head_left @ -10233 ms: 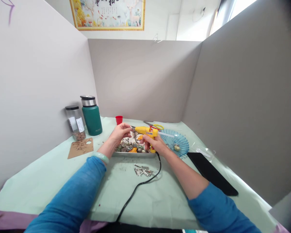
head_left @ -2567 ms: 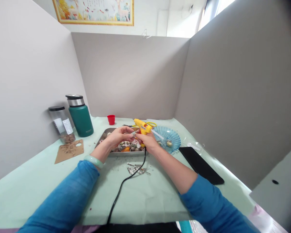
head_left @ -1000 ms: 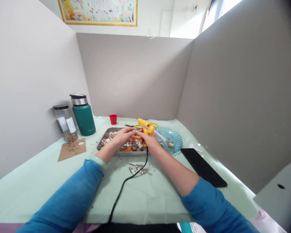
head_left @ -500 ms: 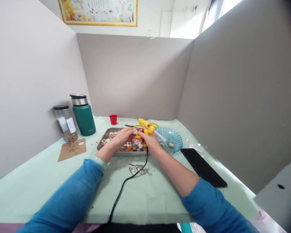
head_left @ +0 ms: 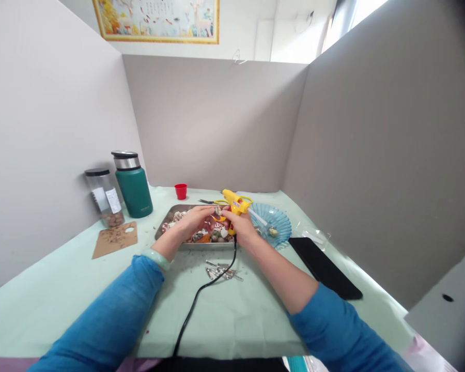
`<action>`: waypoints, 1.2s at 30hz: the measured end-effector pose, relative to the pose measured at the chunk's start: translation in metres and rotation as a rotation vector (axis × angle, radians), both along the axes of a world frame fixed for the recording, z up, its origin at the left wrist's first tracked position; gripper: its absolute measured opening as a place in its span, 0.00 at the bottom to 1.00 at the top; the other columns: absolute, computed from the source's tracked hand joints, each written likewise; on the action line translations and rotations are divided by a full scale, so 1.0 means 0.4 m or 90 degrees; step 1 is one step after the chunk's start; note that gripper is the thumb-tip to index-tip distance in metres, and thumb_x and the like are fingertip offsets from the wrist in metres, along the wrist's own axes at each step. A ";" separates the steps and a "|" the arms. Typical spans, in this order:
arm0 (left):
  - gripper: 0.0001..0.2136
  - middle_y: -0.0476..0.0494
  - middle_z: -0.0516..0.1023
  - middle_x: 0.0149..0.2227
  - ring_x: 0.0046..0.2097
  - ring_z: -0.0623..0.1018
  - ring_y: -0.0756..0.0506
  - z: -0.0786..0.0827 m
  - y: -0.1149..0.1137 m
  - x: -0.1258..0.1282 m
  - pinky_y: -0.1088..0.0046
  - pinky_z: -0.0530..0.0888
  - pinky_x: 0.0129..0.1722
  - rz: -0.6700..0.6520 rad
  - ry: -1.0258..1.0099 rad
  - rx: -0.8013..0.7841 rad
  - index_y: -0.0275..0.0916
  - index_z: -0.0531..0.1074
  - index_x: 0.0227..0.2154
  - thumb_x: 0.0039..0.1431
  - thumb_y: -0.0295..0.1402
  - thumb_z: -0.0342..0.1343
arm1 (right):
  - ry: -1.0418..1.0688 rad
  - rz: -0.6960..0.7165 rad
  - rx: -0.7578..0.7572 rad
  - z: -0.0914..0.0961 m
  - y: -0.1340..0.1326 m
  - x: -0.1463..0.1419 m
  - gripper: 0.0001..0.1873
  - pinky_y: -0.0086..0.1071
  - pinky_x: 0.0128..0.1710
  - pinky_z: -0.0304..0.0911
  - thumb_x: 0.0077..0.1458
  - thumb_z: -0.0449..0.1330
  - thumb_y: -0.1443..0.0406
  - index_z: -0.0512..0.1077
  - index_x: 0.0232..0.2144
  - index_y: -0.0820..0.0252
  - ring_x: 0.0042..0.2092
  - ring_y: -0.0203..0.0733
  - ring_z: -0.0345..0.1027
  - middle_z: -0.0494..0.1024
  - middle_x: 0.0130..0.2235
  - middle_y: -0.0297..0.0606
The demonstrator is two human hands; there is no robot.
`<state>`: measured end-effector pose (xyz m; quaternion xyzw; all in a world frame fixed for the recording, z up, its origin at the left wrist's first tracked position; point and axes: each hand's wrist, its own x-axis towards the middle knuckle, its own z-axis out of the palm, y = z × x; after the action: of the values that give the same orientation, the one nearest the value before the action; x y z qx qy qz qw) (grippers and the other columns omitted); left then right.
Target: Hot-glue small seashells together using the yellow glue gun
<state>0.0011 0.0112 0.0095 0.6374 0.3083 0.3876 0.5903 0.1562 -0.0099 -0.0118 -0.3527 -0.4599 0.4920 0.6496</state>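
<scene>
My right hand (head_left: pixel 238 223) is closed around a yellow glue gun (head_left: pixel 236 202), whose white glue stick juts out to the right and whose black cord (head_left: pixel 197 299) trails toward the front edge. Between the fingertips of my left hand (head_left: pixel 199 218) is a small whitish shell (head_left: pixel 217 211), and my right fingers come close to it or touch it. Both hands are over a metal tray (head_left: pixel 186 247) of mixed shells. The glue gun's trigger side is mostly hidden by my right hand.
Several metal clips (head_left: pixel 221 270) lie before the tray. A blue glass plate (head_left: pixel 282 222), scissors (head_left: pixel 217 202) and a red cup (head_left: pixel 181 191) stand beyond it. On the left are a green bottle (head_left: pixel 134 188), a jar (head_left: pixel 105 199) and a brown card (head_left: pixel 114 240); a black slab (head_left: pixel 325 268) lies right.
The small shell has turned slightly between my left fingertips. Both hands and the glue gun stay nearly in place.
</scene>
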 end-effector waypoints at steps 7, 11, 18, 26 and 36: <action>0.15 0.39 0.79 0.39 0.30 0.75 0.49 -0.001 0.000 0.002 0.72 0.74 0.28 0.061 0.001 0.015 0.34 0.79 0.42 0.55 0.37 0.64 | 0.005 -0.010 -0.008 0.000 -0.001 0.000 0.13 0.23 0.17 0.54 0.37 0.67 0.62 0.68 0.27 0.59 0.18 0.27 0.58 0.68 0.20 0.26; 0.15 0.37 0.80 0.39 0.32 0.78 0.47 0.000 -0.002 0.001 0.69 0.77 0.32 0.044 -0.030 0.006 0.34 0.79 0.43 0.55 0.36 0.64 | -0.002 -0.012 -0.005 -0.002 0.000 -0.002 0.13 0.23 0.17 0.54 0.38 0.67 0.62 0.68 0.26 0.58 0.18 0.27 0.57 0.67 0.19 0.25; 0.16 0.37 0.82 0.39 0.34 0.80 0.44 0.000 -0.003 0.002 0.67 0.78 0.35 0.046 0.011 0.031 0.34 0.80 0.41 0.52 0.38 0.67 | -0.034 -0.015 0.001 -0.003 0.000 -0.005 0.12 0.23 0.17 0.54 0.39 0.66 0.62 0.67 0.26 0.57 0.18 0.27 0.57 0.67 0.19 0.24; 0.15 0.37 0.83 0.37 0.35 0.80 0.44 -0.007 0.006 0.003 0.64 0.78 0.42 0.040 0.026 0.058 0.34 0.82 0.40 0.51 0.37 0.67 | -0.048 -0.002 0.009 0.002 -0.010 -0.006 0.11 0.24 0.18 0.55 0.40 0.65 0.63 0.67 0.27 0.57 0.19 0.29 0.58 0.67 0.19 0.24; 0.19 0.38 0.82 0.34 0.33 0.79 0.45 -0.004 0.006 -0.001 0.66 0.77 0.39 0.045 0.046 0.055 0.33 0.80 0.41 0.51 0.42 0.67 | -0.033 0.001 0.006 -0.008 0.003 -0.003 0.13 0.24 0.18 0.55 0.39 0.67 0.61 0.68 0.27 0.58 0.18 0.28 0.57 0.67 0.19 0.24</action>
<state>0.0007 0.0137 0.0080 0.6645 0.3348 0.3978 0.5367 0.1549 -0.0088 -0.0151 -0.3621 -0.4791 0.4814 0.6385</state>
